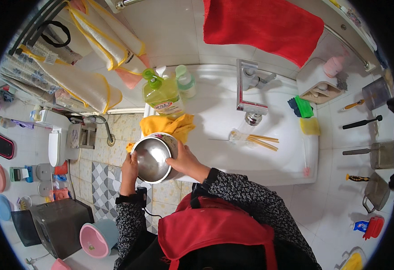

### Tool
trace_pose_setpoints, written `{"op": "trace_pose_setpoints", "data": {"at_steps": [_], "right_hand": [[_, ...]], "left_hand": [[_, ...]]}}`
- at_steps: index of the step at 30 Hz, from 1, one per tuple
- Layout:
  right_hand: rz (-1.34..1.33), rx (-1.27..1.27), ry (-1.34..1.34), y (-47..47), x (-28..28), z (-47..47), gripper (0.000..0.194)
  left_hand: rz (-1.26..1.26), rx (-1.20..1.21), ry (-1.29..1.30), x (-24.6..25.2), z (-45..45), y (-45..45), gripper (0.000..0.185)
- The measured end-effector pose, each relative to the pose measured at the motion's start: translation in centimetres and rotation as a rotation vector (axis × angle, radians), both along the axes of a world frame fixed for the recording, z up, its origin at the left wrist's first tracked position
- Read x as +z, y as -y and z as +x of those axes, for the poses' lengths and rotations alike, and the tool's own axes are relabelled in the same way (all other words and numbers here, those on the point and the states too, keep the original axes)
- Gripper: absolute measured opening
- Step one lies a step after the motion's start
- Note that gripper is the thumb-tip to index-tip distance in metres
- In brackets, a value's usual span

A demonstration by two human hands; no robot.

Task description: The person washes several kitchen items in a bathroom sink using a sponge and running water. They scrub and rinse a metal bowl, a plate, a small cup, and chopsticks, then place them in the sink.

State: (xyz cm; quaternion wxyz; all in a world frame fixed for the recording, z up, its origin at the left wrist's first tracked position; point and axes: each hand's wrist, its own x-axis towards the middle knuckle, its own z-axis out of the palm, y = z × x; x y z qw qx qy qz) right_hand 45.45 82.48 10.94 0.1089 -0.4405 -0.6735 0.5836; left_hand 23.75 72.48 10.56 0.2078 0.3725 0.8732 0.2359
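Observation:
A round steel bowl (152, 160) with a pale rim is held between both hands at the left end of the white sink (217, 162). My left hand (129, 171) grips its left side, thumb on the rim. My right hand (187, 162) holds the opposite side, with its thumb at the inner edge. Part of a flowered white outer surface shows behind the rim. Just beyond the bowl lies a crumpled yellow cloth (170, 125). Several wooden chopsticks (262, 141) lie in the basin below the faucet (251, 109), where water seems to run.
A green pump bottle (163, 94) and a smaller pale-green bottle (185, 82) stand at the sink's back left. A green scrubber (304, 106) and a yellow sponge (309, 126) sit on its right edge. A red cloth (261, 25) hangs above. A pink-and-blue bucket (99, 238) stands lower left.

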Motion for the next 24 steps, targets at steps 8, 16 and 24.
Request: {"op": "trace_pose_setpoints", "data": {"at_steps": [8,16,24], "right_hand": [[-0.083,0.016,0.059,2.4,0.6,1.0,0.099],[-0.073,0.006,-0.06,2.0,-1.1,1.5,0.102],[-0.077,-0.012,-0.032,1.3,-0.9,3.1,0.089]], "left_hand": [[-0.053,-0.101,0.111,0.8,0.4,-0.3,0.051],[0.05,-0.031,0.081,0.6,0.9,0.3,0.075],[0.08,-0.01,0.184,0.4,0.6,0.3,0.069]]}}
